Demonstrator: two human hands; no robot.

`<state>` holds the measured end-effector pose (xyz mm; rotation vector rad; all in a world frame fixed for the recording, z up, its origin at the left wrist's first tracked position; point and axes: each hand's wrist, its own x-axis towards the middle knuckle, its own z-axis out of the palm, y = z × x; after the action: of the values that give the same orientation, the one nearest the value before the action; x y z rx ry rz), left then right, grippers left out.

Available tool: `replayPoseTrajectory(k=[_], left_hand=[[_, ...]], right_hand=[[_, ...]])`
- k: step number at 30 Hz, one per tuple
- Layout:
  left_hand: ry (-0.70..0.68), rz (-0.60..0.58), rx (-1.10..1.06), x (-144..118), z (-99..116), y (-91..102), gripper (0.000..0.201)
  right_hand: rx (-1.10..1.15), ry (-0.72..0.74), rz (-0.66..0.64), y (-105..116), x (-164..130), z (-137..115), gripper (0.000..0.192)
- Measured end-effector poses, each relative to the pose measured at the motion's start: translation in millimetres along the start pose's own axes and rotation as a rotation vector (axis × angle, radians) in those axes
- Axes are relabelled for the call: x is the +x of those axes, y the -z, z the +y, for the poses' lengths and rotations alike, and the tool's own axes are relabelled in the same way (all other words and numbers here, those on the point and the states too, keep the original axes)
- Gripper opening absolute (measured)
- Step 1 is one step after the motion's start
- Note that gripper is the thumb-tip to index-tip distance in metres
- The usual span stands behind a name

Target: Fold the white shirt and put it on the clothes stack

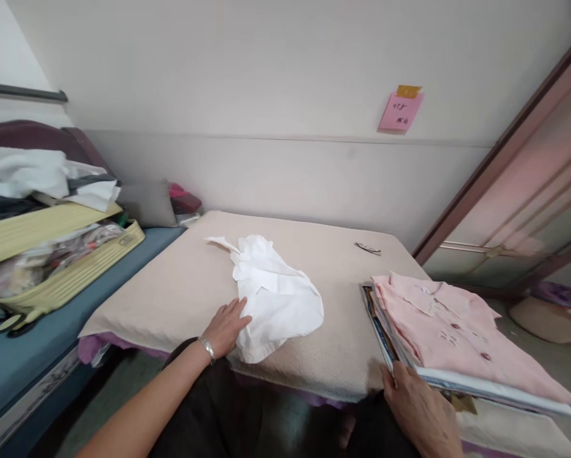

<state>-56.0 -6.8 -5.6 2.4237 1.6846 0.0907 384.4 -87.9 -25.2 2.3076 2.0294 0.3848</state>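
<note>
Glasses (pixel 368 249) and folded clothes (pixel 457 324) lie right of white cloth (pixel 280 296); left grip (pixel 225 327) spread, right grip (pixel 421 406) unclear.

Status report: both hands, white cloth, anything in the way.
Left hand on left edge of white cloth, cloth rumpled. Right hand at near corner of folded clothes. Glasses lie apart, not in the way.

Soft, even light of moderate brightness spreads over the pale wall (pixel 266 76), its source out of view. The white garment (pixel 285 296) is nearly washed out, its folds faint. Deep shadow fills the space under the beige cover (pixel 180 273), and a small dark shadow lies beside the right hand (pixel 421 401). Pinkish reflections streak the sliding door (pixel 528 165). Wide-angle distortion stretches the sides, where the yellow suitcase (pixel 89 278) looks slightly smeared.
</note>
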Motion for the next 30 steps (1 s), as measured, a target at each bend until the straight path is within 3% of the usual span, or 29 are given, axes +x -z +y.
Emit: replayPoseTrajectory(k=[5,8,13,16,20,24,27,30], left_hand=[[-0.066,0.167,0.095,1.6,2.7,-14.6,0.044],[-0.050,0.240,0.078,9.6,3.2,-15.3,0.031],[0.014,0.333,-0.017,14.2,-8.3,-13.2,0.025],[0.008,0.364,-0.077,13.6,-13.2,-10.5,0.024],[-0.021,0.365,-0.324,15.6,-14.2,0.0,0.020],[0.130,0.295,-0.566,24.3,-16.3,6.2,0.028],[0.254,0.286,-0.553,31.8,-17.3,2.8,0.026],[0.306,0.268,-0.516,34.2,-15.9,-0.6,0.020]], right_hand=[[0.043,0.076,0.066,-3.3,0.8,-16.3,0.027],[0.187,0.234,0.145,-9.6,11.3,-61.5,0.023],[0.352,0.520,0.167,-31.6,43.7,-158.1,0.045],[0.415,0.568,0.113,-29.0,64.4,-183.8,0.039],[0.626,0.569,-0.076,4.6,81.2,-160.7,0.031],[1.027,0.589,-0.390,28.6,87.7,-110.8,0.022],[1.157,0.429,-0.520,11.9,94.8,-88.0,0.032],[0.952,0.279,-0.423,-16.6,104.4,-85.6,0.030]])
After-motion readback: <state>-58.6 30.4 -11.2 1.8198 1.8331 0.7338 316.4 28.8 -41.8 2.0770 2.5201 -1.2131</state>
